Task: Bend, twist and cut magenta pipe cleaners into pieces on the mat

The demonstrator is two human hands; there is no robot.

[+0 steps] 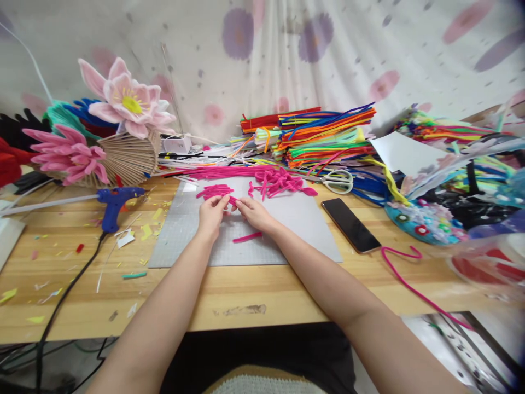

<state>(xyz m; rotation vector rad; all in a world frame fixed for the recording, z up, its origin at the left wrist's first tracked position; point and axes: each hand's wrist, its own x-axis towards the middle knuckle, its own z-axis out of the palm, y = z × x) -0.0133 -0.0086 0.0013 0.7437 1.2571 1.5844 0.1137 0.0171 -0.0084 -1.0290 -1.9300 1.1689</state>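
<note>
My left hand (213,213) and my right hand (255,212) meet over a grey cutting mat (295,243). Between them they pinch a short magenta pipe cleaner (232,200), its ends partly covered by my fingers. Just behind my left hand lies a row of magenta pipe cleaner pieces (213,190). A looser heap of folded magenta pieces (279,183) rests behind my right hand. One single magenta piece (247,237) lies on the mat in front of my hands.
A blue glue gun (115,208) stands at the left with its cord trailing forward. White-handled scissors (338,181) and a phone (350,225) lie to the right. Bundles of coloured pipe cleaners (324,137) line the back. Pink fuzzy flowers (131,104) stand back left.
</note>
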